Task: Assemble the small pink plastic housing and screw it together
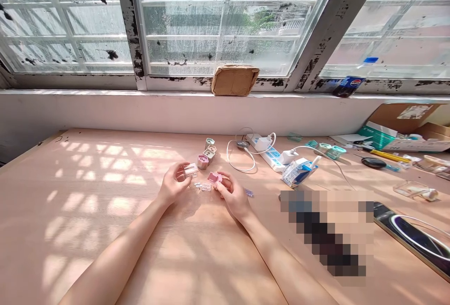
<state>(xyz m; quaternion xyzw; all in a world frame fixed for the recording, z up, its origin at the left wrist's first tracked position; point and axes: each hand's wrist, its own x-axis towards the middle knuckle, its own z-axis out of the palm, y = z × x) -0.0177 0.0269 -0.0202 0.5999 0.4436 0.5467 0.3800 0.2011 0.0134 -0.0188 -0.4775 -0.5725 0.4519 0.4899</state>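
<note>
My left hand (pixel 175 183) pinches a small clear plastic box (pixel 191 170) between thumb and fingers, just above the table. Facing it, my right hand (pixel 234 196) is closed on a small pink plastic piece (pixel 213 177), whose exact kind I cannot make out. On the table between the hands lie a clear plastic piece (pixel 206 187) and a few tiny bits (pixel 197 185). Right behind them, several small hexagonal pots stand in a row, a pink one (pixel 202 162) nearest and a green one (pixel 210 142) farthest. A small purple piece (pixel 249 193) lies beside my right hand.
A power strip (pixel 272 153) with white plugs and cables lies behind my right hand, near a blue-and-white drink carton (pixel 296 173). Farther right are teal pots (pixel 338 152), a dark mouse-shaped object (pixel 373 162), a yellow pencil-like tool (pixel 388 155), a phone (pixel 408 234) and an open box (pixel 393 138).
</note>
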